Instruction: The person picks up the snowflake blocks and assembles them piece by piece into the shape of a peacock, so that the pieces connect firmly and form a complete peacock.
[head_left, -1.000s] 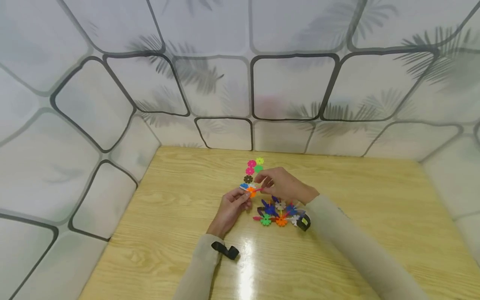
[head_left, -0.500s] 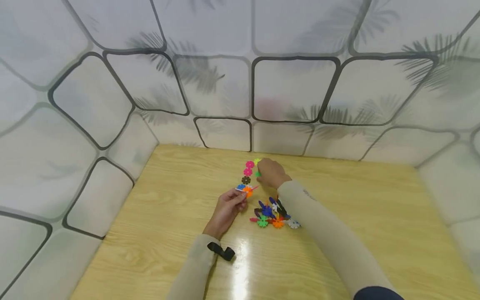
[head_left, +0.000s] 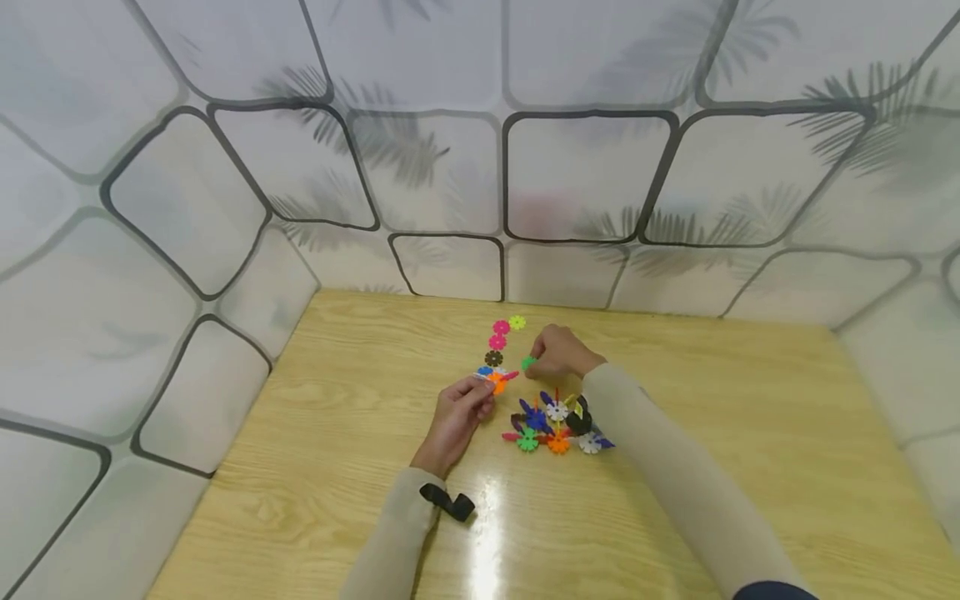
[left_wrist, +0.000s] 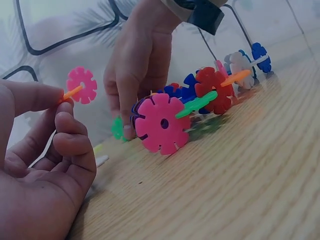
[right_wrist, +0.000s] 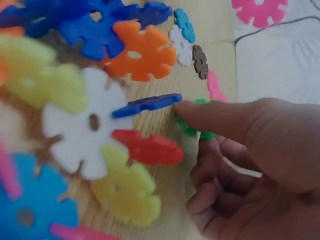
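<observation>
Green disc [head_left: 528,363] pinched by its rim between thumb and fingers, the right hand [head_left: 564,352] is low over the wooden table [head_left: 300,467]. Its other fingers are curled in. The left hand [head_left: 455,417] pinches an orange disc [head_left: 498,382], from which a pink disc [left_wrist: 82,85] juts out, joined at a slot.

For clean work, I would keep the right grip close to one edge so the facing notches stay free, and hold the orange disc firm and square, since a loose pinch could let the pink disc twist out. Pressing notch to notch straight on should be kinder than wriggling at an angle.

The green disc is at the right fingertips, just to the right of the left hand's pair and apart from it. The joined cluster [head_left: 558,442] stands nearer the person, and a brown disc [head_left: 493,358] lies beyond the left fingertips. Whether the green disc touches the wood is hard to tell.
</observation>
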